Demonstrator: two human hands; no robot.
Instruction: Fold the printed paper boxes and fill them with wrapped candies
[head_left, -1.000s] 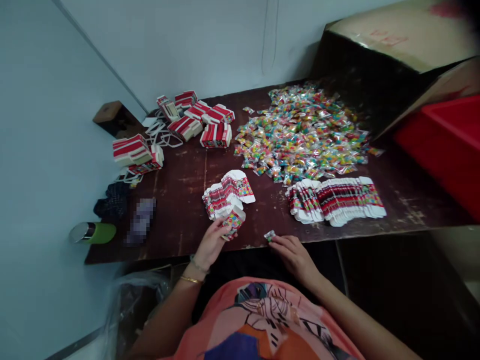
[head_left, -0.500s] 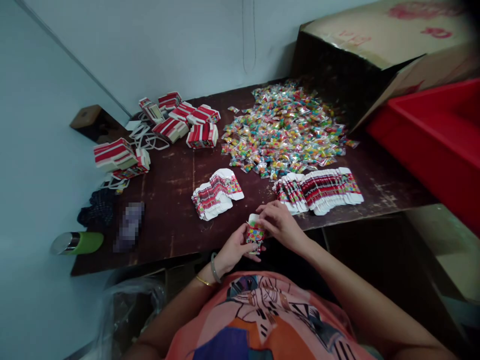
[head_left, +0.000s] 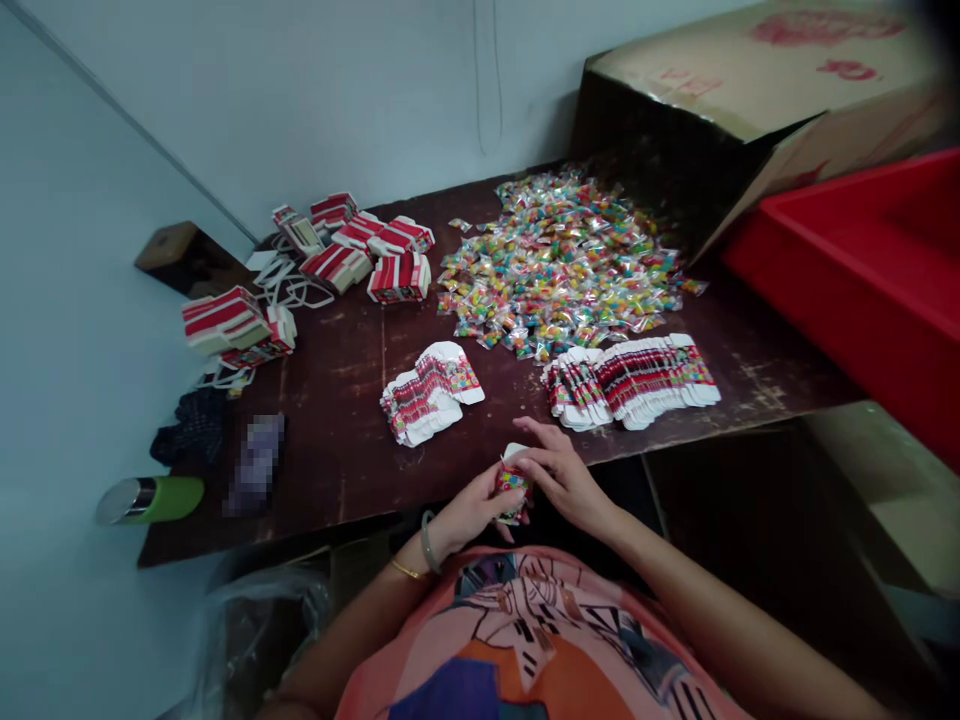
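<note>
Fingers of the left hand (head_left: 474, 508) grip a small box (head_left: 512, 482); those of the right hand (head_left: 565, 480) touch its flap (head_left: 513, 452), whether pinching I cannot tell. Cartons (head_left: 429, 396) lie on the table (head_left: 330, 410) at the box's eleven o'clock, more cartons (head_left: 645, 378) at one-thirty, sweets (head_left: 566, 265) farther toward twelve.

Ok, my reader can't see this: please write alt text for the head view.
A left hand holds a small colorful carton, the right hand at its white flap. Beyond, a dark table bears overlapping cartons and heaped clear-wrapped packets.
</note>
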